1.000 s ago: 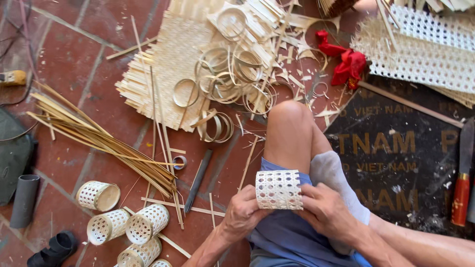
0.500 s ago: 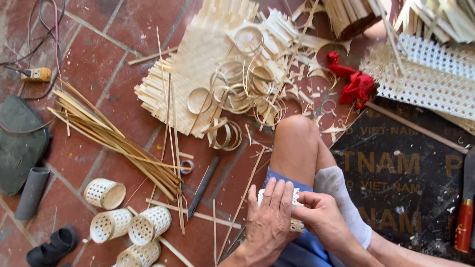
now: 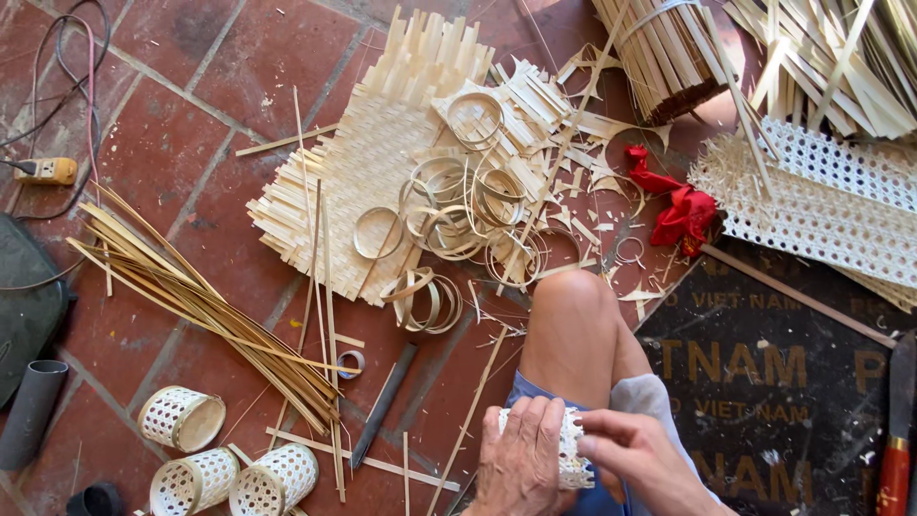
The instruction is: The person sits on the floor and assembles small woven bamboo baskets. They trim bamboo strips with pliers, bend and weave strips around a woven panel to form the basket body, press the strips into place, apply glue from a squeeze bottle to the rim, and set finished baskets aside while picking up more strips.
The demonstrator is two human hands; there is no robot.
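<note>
My left hand wraps over a small white woven rattan cylinder held above my thigh at the bottom of the head view. My right hand pinches the cylinder's right side with thumb and fingers. Most of the cylinder is hidden under my fingers. My bare knee rises just beyond the hands, over blue shorts.
Three finished woven cylinders lie at lower left on the red tile floor. Bamboo strips, a woven mat with several bamboo rings, a perforated rattan sheet, a red cloth, a dark printed mat and a red-handled knife surround me.
The view has tilted up the floor, so the hands sit lower in the frame. My left hand has come over the cylinder, covering what was plainly visible a second ago.
</note>
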